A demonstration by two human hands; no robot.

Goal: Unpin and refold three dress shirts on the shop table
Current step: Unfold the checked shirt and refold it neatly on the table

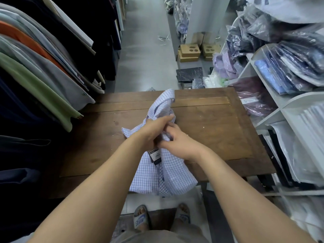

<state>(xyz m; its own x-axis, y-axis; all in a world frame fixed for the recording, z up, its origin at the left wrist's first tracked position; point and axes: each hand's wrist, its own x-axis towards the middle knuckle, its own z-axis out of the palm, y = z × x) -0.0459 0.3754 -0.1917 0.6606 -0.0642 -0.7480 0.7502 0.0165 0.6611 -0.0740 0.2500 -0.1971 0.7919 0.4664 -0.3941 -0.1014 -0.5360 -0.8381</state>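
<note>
Wooden table (212, 130): checked shirt (173, 176) overhangs its near edge, left hand (154, 130) and right hand (180, 143) clutching it.

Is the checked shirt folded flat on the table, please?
No, the left hand and right hand hold the checked shirt bunched, draping over the table near edge.

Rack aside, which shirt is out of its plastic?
The blue-checked shirt on the table, held by left hand and right hand; shelved shirts at right are in plastic.

Bare table (210, 130) lies right of the shirt (157, 172); hanging garments (43, 81) crowd its left edge.
</note>
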